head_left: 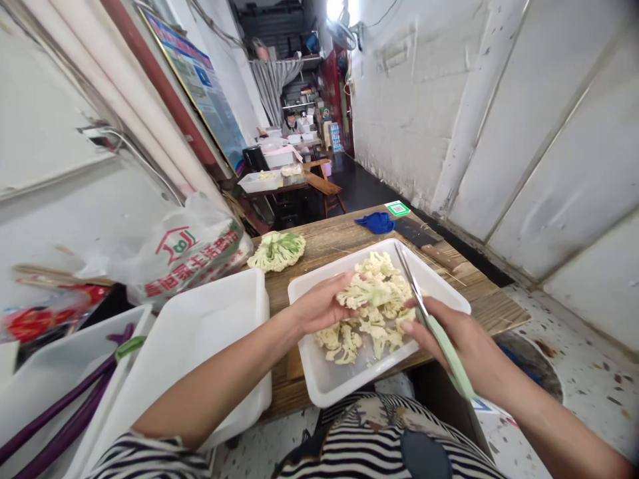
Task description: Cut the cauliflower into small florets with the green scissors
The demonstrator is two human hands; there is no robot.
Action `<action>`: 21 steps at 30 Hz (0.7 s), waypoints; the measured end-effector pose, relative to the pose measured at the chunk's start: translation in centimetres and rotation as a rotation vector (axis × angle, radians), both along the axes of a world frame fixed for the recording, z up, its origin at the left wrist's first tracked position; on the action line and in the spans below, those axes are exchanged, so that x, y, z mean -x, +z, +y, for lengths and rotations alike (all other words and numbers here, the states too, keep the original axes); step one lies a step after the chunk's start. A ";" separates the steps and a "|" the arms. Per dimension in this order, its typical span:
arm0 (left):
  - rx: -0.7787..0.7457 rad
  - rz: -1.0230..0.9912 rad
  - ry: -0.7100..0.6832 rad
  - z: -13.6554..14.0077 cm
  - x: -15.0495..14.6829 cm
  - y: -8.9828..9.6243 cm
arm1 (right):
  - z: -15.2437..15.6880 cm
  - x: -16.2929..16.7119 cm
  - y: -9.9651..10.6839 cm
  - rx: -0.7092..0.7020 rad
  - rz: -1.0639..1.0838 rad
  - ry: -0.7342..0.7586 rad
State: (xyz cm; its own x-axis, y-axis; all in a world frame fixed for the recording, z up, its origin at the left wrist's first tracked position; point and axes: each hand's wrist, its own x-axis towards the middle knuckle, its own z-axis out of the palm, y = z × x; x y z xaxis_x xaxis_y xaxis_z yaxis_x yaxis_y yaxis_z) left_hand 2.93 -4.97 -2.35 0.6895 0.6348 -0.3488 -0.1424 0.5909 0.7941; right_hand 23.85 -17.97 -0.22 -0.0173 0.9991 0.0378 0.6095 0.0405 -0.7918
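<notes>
Head view: left grip [322,307] pinches a cauliflower piece [367,293] beside the right grip [462,336] clasping scissors [446,349].

Bright, softly shadowed around the scissors [445,349]. Far beyond them, dimmer at the curtain [277,83], glaring white at the lamp [336,9]. Left of them, blurred at the red packets [30,324]; right, stretched along the wall [554,156].

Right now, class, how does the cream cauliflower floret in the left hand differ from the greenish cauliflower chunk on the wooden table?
The floret looks smaller than the chunk. The floret is mostly cream, the chunk greener. The left hand holds the floret; the chunk rests on the table. Both have bumpy surfaces.
</notes>
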 end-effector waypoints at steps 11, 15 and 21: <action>-0.408 -0.032 -0.153 -1.2 -0.9 0.1 | 5.9 1.1 -1.1 0.015 0.359 -0.067; -0.250 -0.026 -0.020 -0.7 -0.8 -0.3 | 6.1 0.6 -0.6 0.054 0.449 -0.112; -0.184 -0.032 0.058 0.4 -1.3 -1.3 | 7.4 0.6 -0.9 0.102 0.509 -0.115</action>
